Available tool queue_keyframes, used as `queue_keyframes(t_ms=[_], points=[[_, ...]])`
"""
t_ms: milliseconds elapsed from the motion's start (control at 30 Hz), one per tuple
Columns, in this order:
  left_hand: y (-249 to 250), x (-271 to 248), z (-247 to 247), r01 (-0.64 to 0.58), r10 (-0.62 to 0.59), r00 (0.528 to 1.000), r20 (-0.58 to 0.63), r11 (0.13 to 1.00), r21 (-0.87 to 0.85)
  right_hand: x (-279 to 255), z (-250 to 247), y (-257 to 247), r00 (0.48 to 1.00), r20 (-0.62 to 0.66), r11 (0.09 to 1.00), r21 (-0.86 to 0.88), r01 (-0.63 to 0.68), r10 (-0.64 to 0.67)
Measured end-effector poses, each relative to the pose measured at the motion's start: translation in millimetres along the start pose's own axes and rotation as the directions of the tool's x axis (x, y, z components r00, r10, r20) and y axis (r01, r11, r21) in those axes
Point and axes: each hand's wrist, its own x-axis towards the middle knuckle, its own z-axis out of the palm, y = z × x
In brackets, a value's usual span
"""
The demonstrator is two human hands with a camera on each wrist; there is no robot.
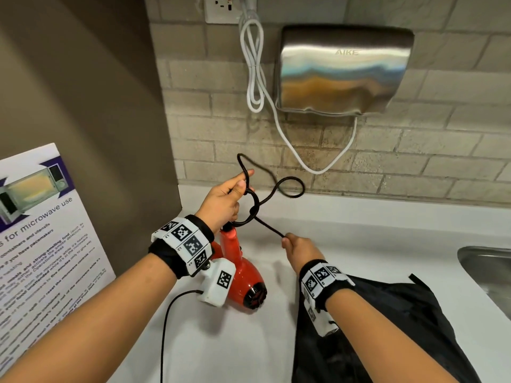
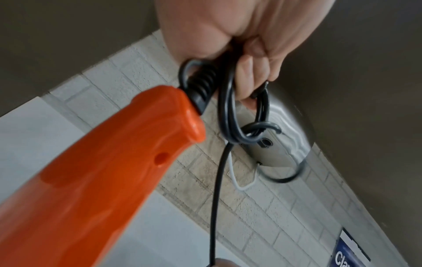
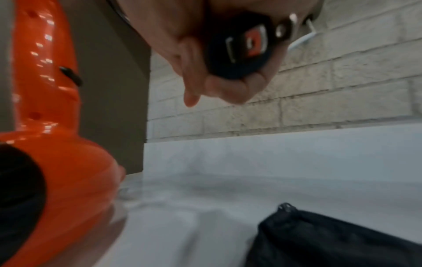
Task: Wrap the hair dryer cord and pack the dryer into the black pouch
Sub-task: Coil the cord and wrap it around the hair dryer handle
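The red-orange hair dryer (image 1: pixel 244 272) stands handle-up at the white counter, under my left hand (image 1: pixel 235 189). That hand grips loops of the black cord (image 1: pixel 276 186) just above the handle's end; in the left wrist view the loops (image 2: pixel 228 112) hang from the curled fingers (image 2: pixel 248 72) beside the orange handle (image 2: pixel 114 180). A straight run of cord leads down to my right hand (image 1: pixel 287 241), which grips the black plug (image 3: pixel 242 48). The black pouch (image 1: pixel 387 313) lies flat at the lower right, partly under my right forearm; it also shows low in the right wrist view (image 3: pixel 331 238).
A steel hand dryer (image 1: pixel 343 70) hangs on the brick wall with its white cable (image 1: pixel 257 78) running to a socket (image 1: pixel 221 6). A sink rim (image 1: pixel 486 266) is at the right. A microwave notice (image 1: pixel 41 244) leans at the left against a brown panel.
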Motion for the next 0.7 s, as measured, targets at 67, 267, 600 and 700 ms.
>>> queue_keyframes(t_ms=[67,267,600,700], points=[[1.5,-2.2,2.2,-0.013,0.013,1.000,0.015,1.000,-0.002,9.4,-1.0,11.2,0.992,0.052,0.993,-0.007,-0.117,0.117],[2.4,-1.5,-2.6,-0.022,0.021,0.999,-0.030,0.999,-0.031,20.6,12.2,62.5,0.914,0.239,0.914,-0.325,-0.244,0.329],[1.6,-1.9,4.4,-0.023,0.024,0.998,0.063,1.000,-0.019,9.6,-10.7,-37.9,0.981,0.107,0.966,0.224,0.132,-0.159],[2.3,-2.1,5.1,-0.026,0.027,0.997,0.077,1.000,-0.010,3.0,-3.9,-63.3,0.951,0.197,0.913,0.380,0.151,-0.239]])
